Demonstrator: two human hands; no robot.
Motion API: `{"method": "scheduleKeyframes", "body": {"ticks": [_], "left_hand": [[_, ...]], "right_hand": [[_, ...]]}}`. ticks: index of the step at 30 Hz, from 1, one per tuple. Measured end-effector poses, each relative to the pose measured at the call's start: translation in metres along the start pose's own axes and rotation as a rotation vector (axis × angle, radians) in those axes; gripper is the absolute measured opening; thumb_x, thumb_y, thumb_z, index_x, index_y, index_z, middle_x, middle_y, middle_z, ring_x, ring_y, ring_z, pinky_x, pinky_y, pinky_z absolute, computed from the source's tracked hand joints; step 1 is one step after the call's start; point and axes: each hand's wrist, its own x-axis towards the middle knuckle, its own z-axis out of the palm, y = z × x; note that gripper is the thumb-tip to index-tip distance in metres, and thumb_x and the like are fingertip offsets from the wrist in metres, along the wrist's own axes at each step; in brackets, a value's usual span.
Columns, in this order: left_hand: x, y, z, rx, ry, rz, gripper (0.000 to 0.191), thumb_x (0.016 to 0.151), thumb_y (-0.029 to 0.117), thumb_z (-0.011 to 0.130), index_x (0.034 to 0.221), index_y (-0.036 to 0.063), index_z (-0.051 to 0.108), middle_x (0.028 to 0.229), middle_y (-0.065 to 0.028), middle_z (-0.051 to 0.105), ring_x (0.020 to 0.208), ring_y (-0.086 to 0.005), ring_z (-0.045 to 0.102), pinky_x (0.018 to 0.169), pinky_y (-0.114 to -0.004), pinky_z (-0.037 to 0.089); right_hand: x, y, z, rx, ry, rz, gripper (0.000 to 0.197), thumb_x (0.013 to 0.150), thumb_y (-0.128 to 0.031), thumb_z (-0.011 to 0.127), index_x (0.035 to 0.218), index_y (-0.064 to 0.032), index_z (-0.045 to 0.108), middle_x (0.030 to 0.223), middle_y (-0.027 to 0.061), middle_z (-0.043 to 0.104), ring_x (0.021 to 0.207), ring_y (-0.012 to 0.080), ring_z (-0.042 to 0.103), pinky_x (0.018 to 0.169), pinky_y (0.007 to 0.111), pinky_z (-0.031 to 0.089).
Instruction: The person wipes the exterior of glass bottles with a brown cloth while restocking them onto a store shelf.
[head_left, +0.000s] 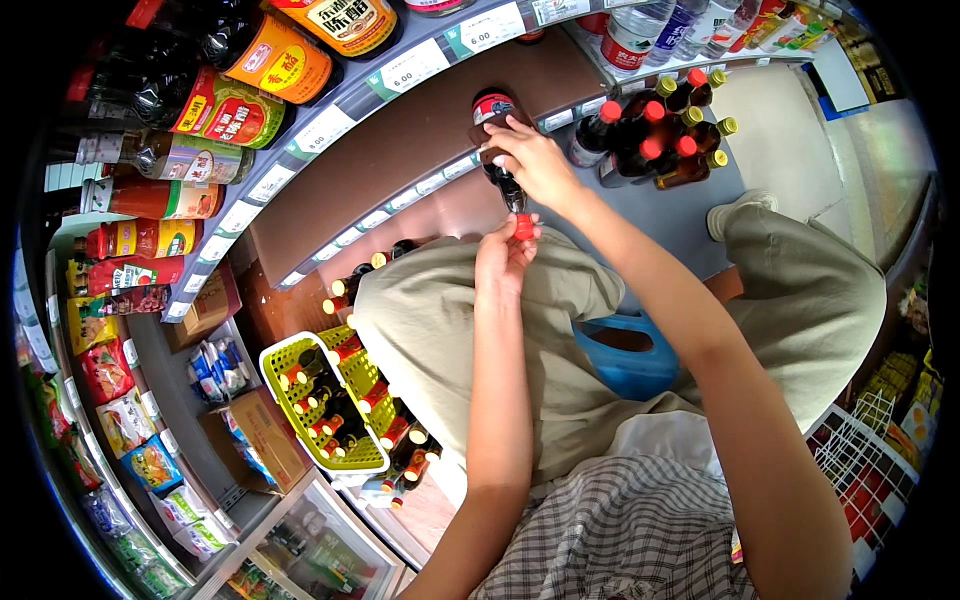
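A dark glass bottle (513, 193) with a red cap lies tilted in front of me, its neck towards me. The fingers of my left hand (501, 262) grip it by the red cap (524, 226). Around the bottle's body, my right hand (537, 163) presses what looks like a dark brown cloth (480, 136), which hides part of it. Beyond the cloth shows the bottle's label (491, 106). Just behind the bottle is a brown shelf board (375, 161) with price tags along its front edge.
Several red- and yellow-capped bottles (652, 131) stand on a grey surface (675, 225) at right. A yellow-green basket (268, 360) of bottles sits left of my knee, with loose bottles (409, 457) beside it. Vinegar bottles (281, 60) line the shelf above. A blue plastic stool (637, 375) is beneath me.
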Motion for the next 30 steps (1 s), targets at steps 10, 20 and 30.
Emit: {"method": "scheduleKeyframes", "body": {"ticks": [10,20,30], "left_hand": [[-0.005,0.000,0.006,0.033,0.045,0.063,0.019,0.092,0.017,0.047,0.100,0.0009,0.053,0.090,-0.0085,0.057,0.076,-0.0159,0.056,0.060,-0.023,0.048],[0.002,-0.004,0.002,-0.062,0.049,0.045,0.026,0.094,0.016,0.037,0.108,-0.0047,0.045,0.100,-0.0140,0.054,0.081,-0.0204,0.056,0.067,-0.028,0.053],[-0.006,-0.004,0.011,0.004,0.042,0.054,0.028,0.088,0.008,0.038,0.110,-0.0086,0.045,0.094,-0.0158,0.059,0.084,-0.0240,0.063,0.068,-0.027,0.055]], "right_hand": [[-0.043,-0.041,-0.018,0.021,0.010,0.117,0.025,0.077,-0.010,0.060,0.102,-0.0117,0.064,0.113,0.0125,0.058,0.110,0.0282,0.052,0.086,0.038,0.046],[-0.035,-0.051,-0.036,0.009,-0.028,0.229,0.020,0.074,-0.019,0.063,0.093,-0.0142,0.068,0.078,0.0153,0.064,0.072,0.0328,0.061,0.070,0.041,0.048],[-0.032,-0.054,-0.070,0.070,-0.336,0.312,0.020,0.077,-0.017,0.060,0.094,-0.0119,0.068,0.075,0.0141,0.065,0.069,0.0252,0.064,0.064,0.033,0.048]]}}
